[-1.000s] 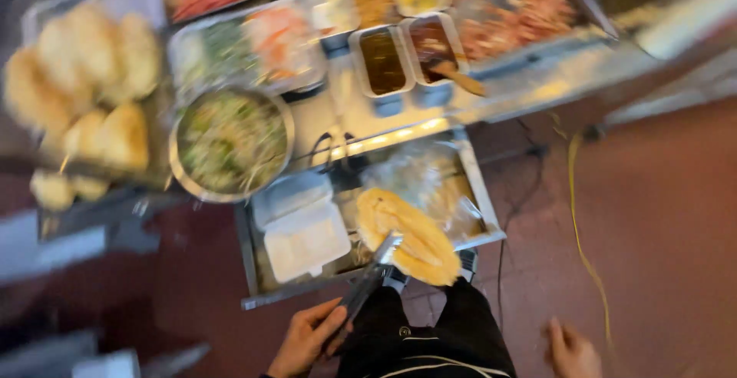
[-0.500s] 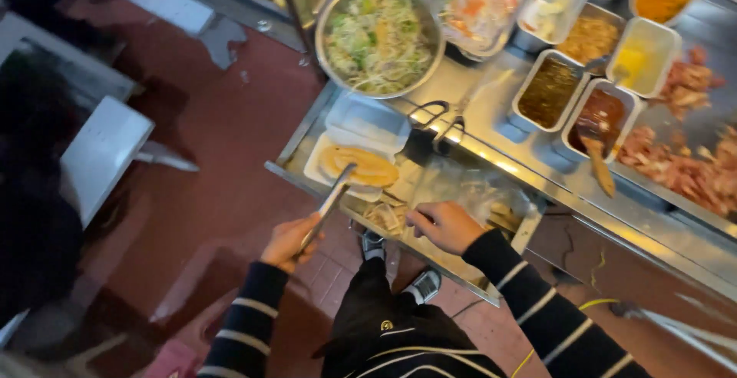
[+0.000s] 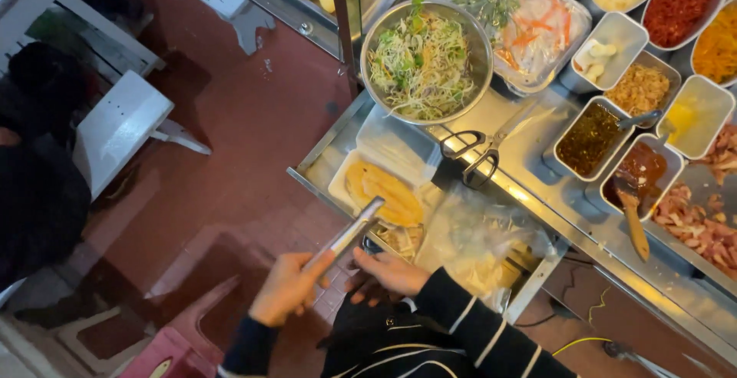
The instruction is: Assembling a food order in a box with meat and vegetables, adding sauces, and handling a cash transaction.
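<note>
Left hand: the left hand [image 3: 285,287] is wrapped around a pair of metal tongs [image 3: 347,236], whose tip points up toward the tray.
Right hand: the right hand [image 3: 390,270] rests at the near edge of the metal tray [image 3: 311,169], fingers curled just under the tongs; whether it grips anything cannot be told.
Hands together: the two sit close, almost touching, low in the view.
Flatbread: a yellow folded flatbread [image 3: 384,192] lies on a white foam plate [image 3: 342,186] in the tray, just beyond the tongs' tip.
Beside it: a stack of white foam boxes [image 3: 395,146] and clear plastic bags [image 3: 476,240].
Counter: black-handled scissors [image 3: 476,151] lie on the steel top below a metal bowl of shredded salad [image 3: 426,62].
Right side: small tubs of sauces and toppings, one with a wooden spoon [image 3: 634,217], and chopped meat [image 3: 702,228].
</note>
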